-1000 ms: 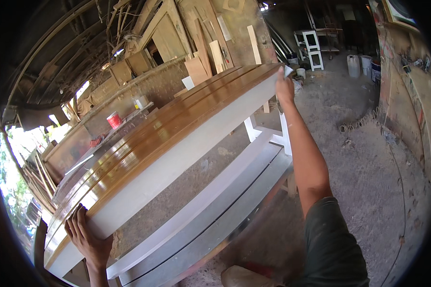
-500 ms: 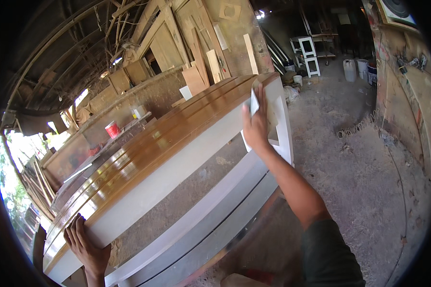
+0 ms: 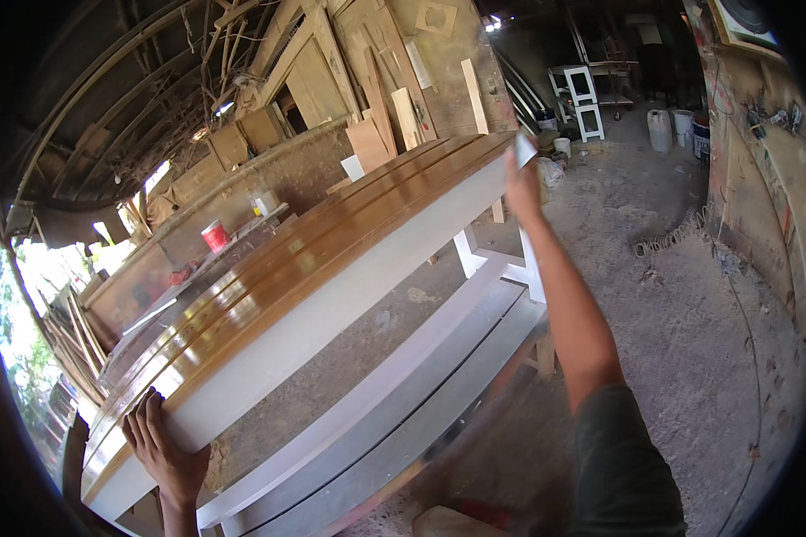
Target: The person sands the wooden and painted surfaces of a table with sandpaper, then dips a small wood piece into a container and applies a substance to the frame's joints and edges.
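A long table with a glossy brown slatted top (image 3: 269,259) and a white apron (image 3: 331,304) runs from my lower left to the far right. Against its near left edge rests my left hand (image 3: 166,452), fingers apart over the top and thumb against the apron. At the far right end my right hand (image 3: 522,186) is closed on a folded pale sheet, which looks like sandpaper (image 3: 526,148). The hand is blurred and touches that corner; part of the sheet is hidden by the fingers. Grey slats (image 3: 403,421) lie lower down, under the apron.
Behind the table a red can (image 3: 214,235) stands on a ledge, near wooden boards (image 3: 406,116) leaning on the wall. On the floor at the right lie a coiled hose (image 3: 667,240) and a cable. Farther back are white containers (image 3: 660,131) and a white frame (image 3: 581,103).
My right hand has slid with the sheet along the apron to the table's far right corner, uncovering the white leg below. My left hand stays on the near edge.
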